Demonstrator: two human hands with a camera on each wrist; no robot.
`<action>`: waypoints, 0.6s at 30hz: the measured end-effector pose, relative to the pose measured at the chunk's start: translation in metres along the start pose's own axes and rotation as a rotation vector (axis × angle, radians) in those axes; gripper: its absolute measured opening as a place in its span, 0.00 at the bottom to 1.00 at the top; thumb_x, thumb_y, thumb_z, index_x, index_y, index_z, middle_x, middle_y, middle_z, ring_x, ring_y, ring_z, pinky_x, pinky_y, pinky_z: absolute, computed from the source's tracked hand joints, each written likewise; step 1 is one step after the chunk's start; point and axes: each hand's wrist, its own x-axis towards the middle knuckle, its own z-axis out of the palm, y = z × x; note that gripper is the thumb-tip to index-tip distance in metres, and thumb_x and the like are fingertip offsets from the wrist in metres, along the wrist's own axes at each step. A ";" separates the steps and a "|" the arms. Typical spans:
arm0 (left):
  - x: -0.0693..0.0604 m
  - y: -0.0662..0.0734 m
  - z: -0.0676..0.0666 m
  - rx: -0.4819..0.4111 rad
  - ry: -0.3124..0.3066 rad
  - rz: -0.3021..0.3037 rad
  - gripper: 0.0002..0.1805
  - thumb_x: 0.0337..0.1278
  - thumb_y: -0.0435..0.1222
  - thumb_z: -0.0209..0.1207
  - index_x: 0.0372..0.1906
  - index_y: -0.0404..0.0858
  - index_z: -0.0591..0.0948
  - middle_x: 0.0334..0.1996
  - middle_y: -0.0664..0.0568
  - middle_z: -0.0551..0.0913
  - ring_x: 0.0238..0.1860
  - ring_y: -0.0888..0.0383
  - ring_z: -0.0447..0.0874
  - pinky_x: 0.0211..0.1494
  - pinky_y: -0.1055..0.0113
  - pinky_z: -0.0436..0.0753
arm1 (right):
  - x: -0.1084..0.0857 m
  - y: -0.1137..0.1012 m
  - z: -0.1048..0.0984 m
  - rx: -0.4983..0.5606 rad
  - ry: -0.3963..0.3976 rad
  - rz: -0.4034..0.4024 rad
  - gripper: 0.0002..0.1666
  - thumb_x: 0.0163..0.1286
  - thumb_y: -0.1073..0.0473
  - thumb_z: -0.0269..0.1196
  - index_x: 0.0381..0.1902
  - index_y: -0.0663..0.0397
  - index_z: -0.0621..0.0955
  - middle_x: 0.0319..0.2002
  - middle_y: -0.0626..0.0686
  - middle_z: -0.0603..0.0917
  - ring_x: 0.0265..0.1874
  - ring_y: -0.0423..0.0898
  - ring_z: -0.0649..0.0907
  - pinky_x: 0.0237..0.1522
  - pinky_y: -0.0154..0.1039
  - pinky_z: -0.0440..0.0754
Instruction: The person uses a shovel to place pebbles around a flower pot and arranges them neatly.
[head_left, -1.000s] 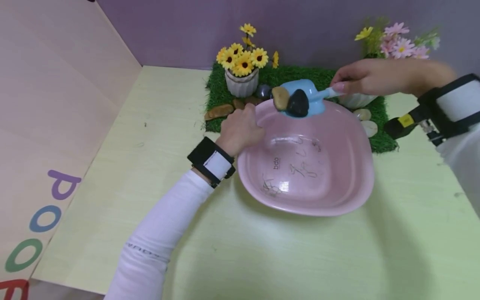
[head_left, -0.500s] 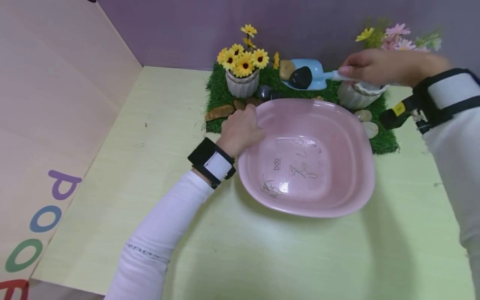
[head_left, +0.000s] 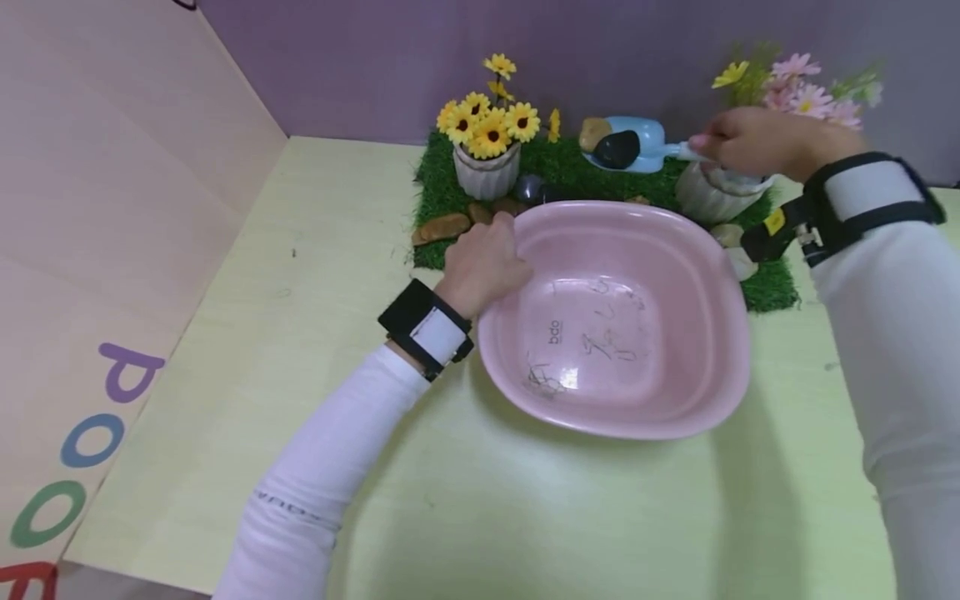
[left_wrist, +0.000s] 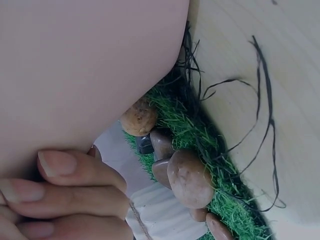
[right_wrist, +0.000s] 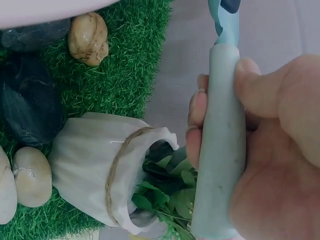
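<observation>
My left hand point(head_left: 483, 262) grips the left rim of a pink basin point(head_left: 697, 367); in the left wrist view its fingers point(left_wrist: 80, 200) curl against the basin's outer wall. Loose dark strands and marks lie on the basin floor. My right hand point(head_left: 780, 143) grips the pale handle point(right_wrist: 220, 145) of a small blue shovel point(head_left: 647, 142), thumb on one side and fingers round the other. On the shovel's blade sit a tan stone point(head_left: 594, 133) and a black stone point(head_left: 618, 150). The shovel is raised beyond the basin's far rim, above the artificial grass mat point(head_left: 438, 171).
Behind the basin stand a pot of yellow flowers point(head_left: 486, 171) and a ribbed white pot point(right_wrist: 95, 165) with pink flowers point(head_left: 806, 92). Brown stones point(head_left: 442, 227) and pale stones point(right_wrist: 32, 175) lie on the mat. A purple wall point(head_left: 360, 67) rises behind.
The right hand has carried the shovel with both stones from over the basin's far rim back towards the wall and slightly right. The left hand still holds the rim; the basin stays put.
</observation>
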 end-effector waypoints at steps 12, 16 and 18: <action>-0.001 0.001 -0.001 -0.015 -0.003 0.001 0.27 0.56 0.36 0.57 0.60 0.29 0.70 0.32 0.42 0.81 0.23 0.54 0.84 0.17 0.68 0.81 | 0.012 0.006 0.004 -0.043 -0.046 0.010 0.42 0.80 0.43 0.31 0.71 0.79 0.55 0.65 0.79 0.63 0.61 0.74 0.66 0.57 0.70 0.68; -0.001 0.001 0.000 -0.015 -0.003 -0.001 0.27 0.55 0.35 0.57 0.60 0.30 0.70 0.33 0.42 0.81 0.23 0.54 0.84 0.17 0.68 0.81 | 0.013 0.009 0.006 -0.040 -0.080 0.021 0.43 0.79 0.43 0.30 0.72 0.78 0.53 0.66 0.80 0.62 0.63 0.76 0.64 0.59 0.72 0.66; 0.000 0.001 0.001 -0.010 0.002 -0.005 0.27 0.55 0.36 0.57 0.60 0.30 0.70 0.33 0.41 0.82 0.24 0.54 0.84 0.18 0.67 0.82 | 0.015 0.010 0.007 -0.045 -0.092 0.022 0.43 0.80 0.43 0.29 0.72 0.78 0.52 0.67 0.80 0.60 0.65 0.77 0.62 0.61 0.73 0.63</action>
